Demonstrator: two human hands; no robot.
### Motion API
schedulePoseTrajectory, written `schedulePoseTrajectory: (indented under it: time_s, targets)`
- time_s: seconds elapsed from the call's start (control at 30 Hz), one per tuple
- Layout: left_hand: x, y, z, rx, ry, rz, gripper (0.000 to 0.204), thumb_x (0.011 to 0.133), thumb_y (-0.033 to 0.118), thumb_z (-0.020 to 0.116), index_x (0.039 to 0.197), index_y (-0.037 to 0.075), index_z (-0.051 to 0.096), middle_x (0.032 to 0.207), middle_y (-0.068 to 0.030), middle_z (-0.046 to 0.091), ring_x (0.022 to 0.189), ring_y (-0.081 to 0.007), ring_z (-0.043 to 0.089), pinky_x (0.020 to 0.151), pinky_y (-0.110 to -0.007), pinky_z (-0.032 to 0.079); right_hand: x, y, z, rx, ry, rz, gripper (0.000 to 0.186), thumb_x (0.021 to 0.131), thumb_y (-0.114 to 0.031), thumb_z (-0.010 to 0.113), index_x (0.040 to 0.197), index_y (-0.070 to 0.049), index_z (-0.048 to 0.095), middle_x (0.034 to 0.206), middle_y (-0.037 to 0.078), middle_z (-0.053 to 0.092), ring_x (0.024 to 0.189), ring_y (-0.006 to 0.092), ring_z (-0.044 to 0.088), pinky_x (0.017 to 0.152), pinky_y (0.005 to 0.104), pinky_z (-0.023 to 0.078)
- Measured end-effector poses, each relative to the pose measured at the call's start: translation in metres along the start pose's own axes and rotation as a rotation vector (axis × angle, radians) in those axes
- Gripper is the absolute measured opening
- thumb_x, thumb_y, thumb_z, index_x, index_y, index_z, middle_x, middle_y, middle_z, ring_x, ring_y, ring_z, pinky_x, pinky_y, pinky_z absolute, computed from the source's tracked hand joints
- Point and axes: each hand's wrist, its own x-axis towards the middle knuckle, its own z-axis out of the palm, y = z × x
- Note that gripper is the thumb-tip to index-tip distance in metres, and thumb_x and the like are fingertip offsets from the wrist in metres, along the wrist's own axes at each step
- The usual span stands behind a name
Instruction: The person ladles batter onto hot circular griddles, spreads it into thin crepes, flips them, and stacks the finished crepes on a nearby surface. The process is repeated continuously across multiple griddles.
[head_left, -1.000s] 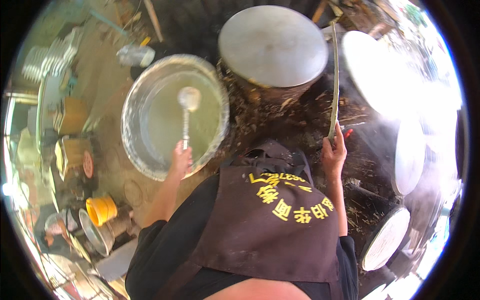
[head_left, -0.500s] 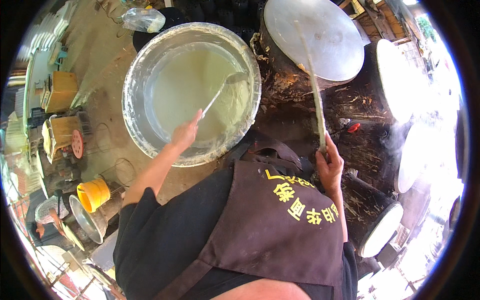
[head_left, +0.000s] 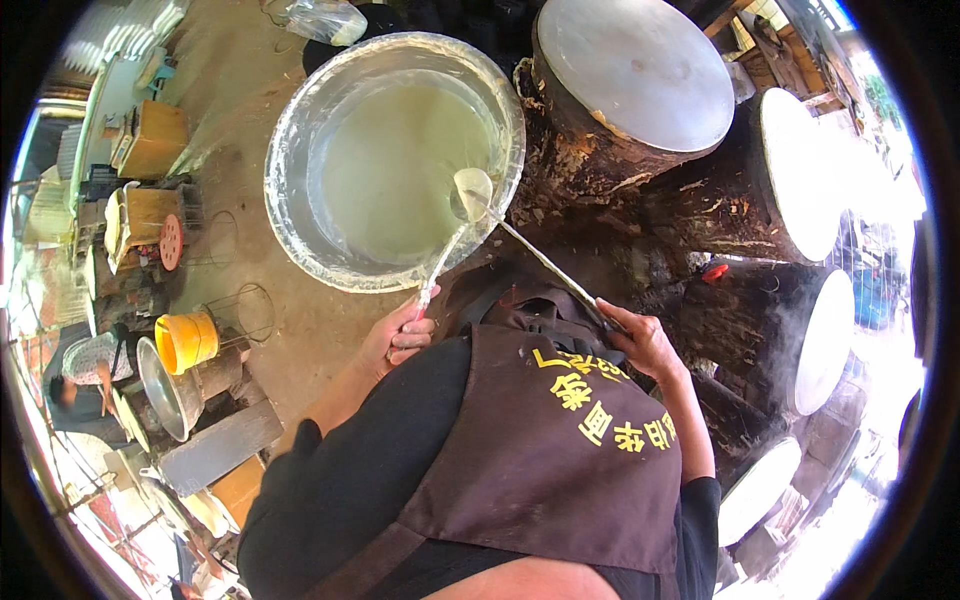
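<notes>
A big round metal basin (head_left: 290,215) holds a pale, milky liquid (head_left: 395,165), and white residue coats its rim. My left hand (head_left: 402,335) is closed around the handle of a ladle (head_left: 472,183), whose bowl is over the right side of the basin. The fingers of my right hand (head_left: 640,342) wrap one end of a long, thin, pale-coated stick (head_left: 550,266). The stick slants up and left over the basin's rim, and its far end meets the ladle's bowl. Whether they touch cannot be made out.
At the right stand several dark, drum-like bodies with round, flat pale tops, the nearest one's top (head_left: 635,70) beside the basin. Steam drifts near another pale top (head_left: 825,340). At the left are a yellow bucket (head_left: 187,342), a metal bowl (head_left: 165,390) and wooden boxes (head_left: 150,140).
The ladle's bowl has come out of the liquid as my left hand drew back towards me. My right hand's stick has swung from above the drum tops leftward to the ladle.
</notes>
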Motion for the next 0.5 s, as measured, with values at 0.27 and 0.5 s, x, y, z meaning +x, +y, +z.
schedulePoseTrajectory:
  time_s: [0.27, 0.5]
  targets:
    - [-0.076, -0.028, 0.085, 0.425, -0.037, 0.689, 0.048, 0.101, 0.018, 0.044, 0.146, 0.027, 0.03, 0.069, 0.0023, 0.038, 0.045, -0.0017, 0.032, 0.03, -0.016, 0.029, -0.004, -0.031, -0.031, 0.461, 0.084, -0.012, 0.053, 0.082, 0.003, 0.058, 0.134, -0.006, 0.053, 0.074, 0.002, 0.058, 0.058, 0.0057, 0.05, 0.054, 0.0229, 0.042]
    - [-0.1, 0.004, 0.141, 0.358, -0.048, 0.764, 0.046, 0.101, 0.02, 0.046, 0.144, 0.025, 0.032, 0.07, 0.0012, 0.039, 0.046, -0.0026, 0.034, 0.029, -0.016, 0.031, 0.04, -0.064, -0.023, 0.23, 0.001, -0.036, 0.055, 0.083, -0.006, 0.061, 0.136, -0.012, 0.051, 0.074, 0.004, 0.061, 0.06, 0.0052, 0.05, 0.057, 0.0237, 0.045]
